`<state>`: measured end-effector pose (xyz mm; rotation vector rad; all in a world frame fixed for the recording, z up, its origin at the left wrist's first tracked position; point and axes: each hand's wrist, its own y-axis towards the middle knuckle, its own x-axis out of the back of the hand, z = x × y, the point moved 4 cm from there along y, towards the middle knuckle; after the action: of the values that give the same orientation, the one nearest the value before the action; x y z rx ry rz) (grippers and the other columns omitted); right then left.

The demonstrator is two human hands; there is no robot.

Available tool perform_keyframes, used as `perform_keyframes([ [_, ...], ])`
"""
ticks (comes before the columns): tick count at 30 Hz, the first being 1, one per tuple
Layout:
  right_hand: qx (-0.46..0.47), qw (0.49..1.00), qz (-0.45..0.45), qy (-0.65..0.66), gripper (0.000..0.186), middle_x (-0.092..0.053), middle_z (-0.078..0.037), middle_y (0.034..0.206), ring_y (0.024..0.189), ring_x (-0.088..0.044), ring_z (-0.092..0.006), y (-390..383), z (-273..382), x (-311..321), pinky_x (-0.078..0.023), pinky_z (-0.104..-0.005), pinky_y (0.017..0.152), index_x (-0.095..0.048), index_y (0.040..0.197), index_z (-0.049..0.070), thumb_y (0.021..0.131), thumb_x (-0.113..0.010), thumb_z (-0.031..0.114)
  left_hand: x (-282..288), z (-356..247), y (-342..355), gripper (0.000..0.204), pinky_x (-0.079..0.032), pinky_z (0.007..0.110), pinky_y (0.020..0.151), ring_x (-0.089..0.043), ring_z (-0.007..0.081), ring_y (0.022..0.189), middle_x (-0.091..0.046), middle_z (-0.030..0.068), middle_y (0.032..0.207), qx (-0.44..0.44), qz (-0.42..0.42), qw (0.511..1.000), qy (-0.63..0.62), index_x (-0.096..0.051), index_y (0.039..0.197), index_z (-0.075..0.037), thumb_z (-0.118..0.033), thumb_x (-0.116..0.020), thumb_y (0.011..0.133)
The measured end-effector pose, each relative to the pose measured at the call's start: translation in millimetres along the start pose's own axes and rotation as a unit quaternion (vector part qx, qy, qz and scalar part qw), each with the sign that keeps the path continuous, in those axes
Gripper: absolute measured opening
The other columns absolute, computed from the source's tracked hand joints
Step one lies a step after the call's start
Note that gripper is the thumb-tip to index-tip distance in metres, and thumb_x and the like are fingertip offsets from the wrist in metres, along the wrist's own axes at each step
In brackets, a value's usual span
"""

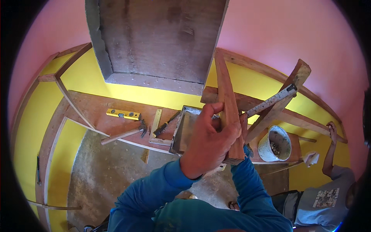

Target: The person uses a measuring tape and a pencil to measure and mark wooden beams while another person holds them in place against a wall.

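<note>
My left hand [208, 143] grips a narrow reddish wooden board [228, 100], held raised in front of me, with my thumb across its face. My right hand [244, 123] is mostly hidden behind that board; its visible fingers are bent beside the lower end of a paint-spattered straight bar [270, 101], and what it holds is unclear. The bar slants across a thicker timber [295, 71]. Below lie a metal tray [179, 137] and a white bucket [274, 143] with debris inside, both on a wooden shelf board.
A yellow level [123, 114], hammer [123, 135], wooden square [157, 123] and dark-handled tool [165, 125] lie on the shelf [89, 106]. Wooden framing [62, 77] runs along pink-and-yellow walls. At right a co-worker [324, 197] in grey grips a rail. A boarded recess [154, 38] is ahead.
</note>
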<state>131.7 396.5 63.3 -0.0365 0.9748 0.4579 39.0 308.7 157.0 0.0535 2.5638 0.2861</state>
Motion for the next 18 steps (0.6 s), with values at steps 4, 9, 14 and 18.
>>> perform_keyframes([
  [4, 0.040, 0.994, 0.017, -0.104, 0.043, -0.054, -0.011, 0.090, 0.076, -0.055, -0.0168, -0.3, -4.7, 14.7, -0.047, -0.0277, 0.064, -0.044, 0.104, 0.001, 0.086, -0.033, 0.038, 4.0, 0.5, 3.9, 0.042, -0.047, 0.028, 0.061, -0.056, 0.0173, 0.069, -0.055, 0.0137, 0.088, 0.010, -0.012, 1.000, -0.018, -0.031, 0.113, 0.005, -0.006, -0.051, 0.077],
  [9, -0.050, 0.986, -0.080, -0.135, 0.035, -0.055, -0.008, 0.078, 0.067, -0.053, -0.0137, -55.3, -34.3, 69.9, -0.044, -0.0249, 0.057, -0.051, 0.089, 0.001, 0.084, -0.040, 0.034, -1.3, -15.1, 1.8, 0.044, -0.051, 0.030, 0.048, -0.056, 0.0221, 0.068, -0.051, 0.0227, 0.094, 0.004, -0.002, 1.000, 0.007, -0.031, 0.111, 0.006, -0.007, -0.050, 0.074],
  [14, -0.205, 0.900, -0.219, -0.317, 0.028, -0.054, -0.005, 0.070, 0.064, -0.052, -0.0129, -96.1, -101.4, 147.8, -0.042, -0.0271, 0.058, -0.054, 0.081, 0.004, 0.083, -0.045, 0.030, 0.4, -20.1, 12.5, 0.042, -0.051, 0.029, 0.045, -0.055, 0.0226, 0.070, -0.049, 0.0258, 0.098, 0.003, 0.009, 0.999, 0.047, -0.032, 0.111, 0.005, -0.013, -0.047, 0.076],
  [18, -0.063, 0.706, 0.028, -0.705, 0.037, -0.055, -0.010, 0.071, 0.063, -0.051, -0.0201, -74.8, -123.5, 181.1, -0.040, -0.0326, 0.060, -0.055, 0.079, 0.002, 0.081, -0.045, 0.037, 2.7, -23.2, 10.0, 0.043, -0.050, 0.025, 0.045, -0.054, 0.0205, 0.070, -0.048, 0.0267, 0.100, -0.005, -0.007, 0.997, 0.080, -0.033, 0.112, 0.005, -0.018, -0.045, 0.077],
])
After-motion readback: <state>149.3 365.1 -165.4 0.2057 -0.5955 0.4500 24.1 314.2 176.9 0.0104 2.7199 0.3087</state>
